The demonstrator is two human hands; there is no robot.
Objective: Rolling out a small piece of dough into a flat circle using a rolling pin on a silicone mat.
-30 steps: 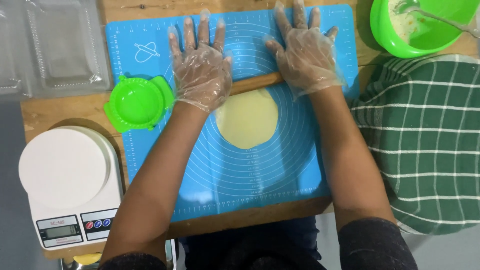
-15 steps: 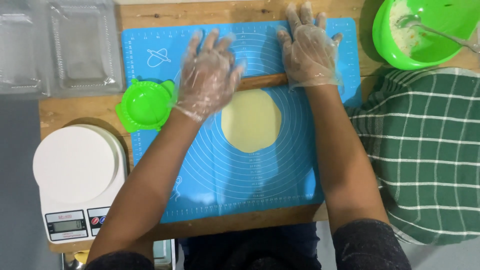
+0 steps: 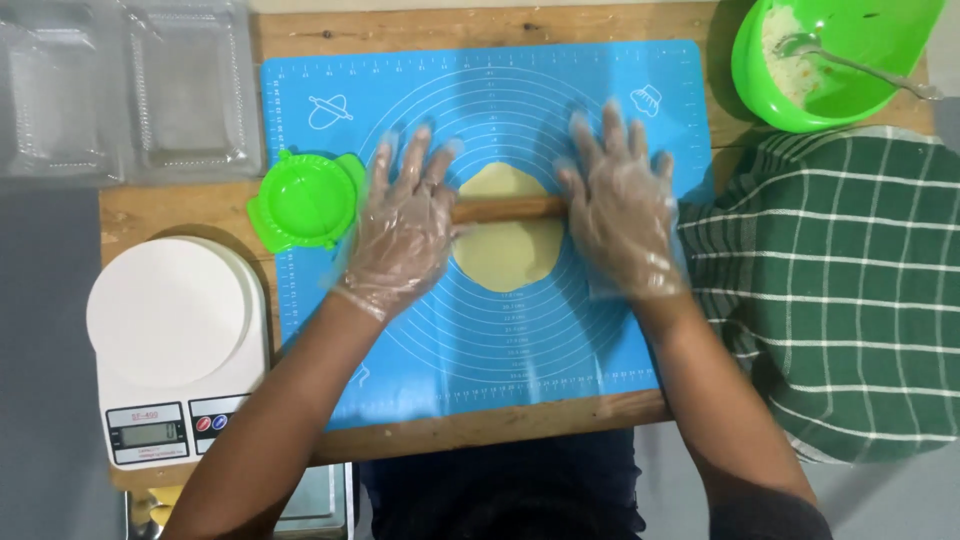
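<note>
Head view: left hand and right hand, both in clear plastic gloves, lie flat and open, palms pressing the ends of a wooden rolling pin. Pin's long axis runs left-right, straight across the pale dough round, which sits between the hands on the blue silicone mat; both hands about equally near it. Green dumpling press just left of the left hand, nothing in it. Green bowl top right holds crumbly filling and a spoon. Clear plastic trays top left, white kitchen scale lower left, green checked cloth at right.
</note>
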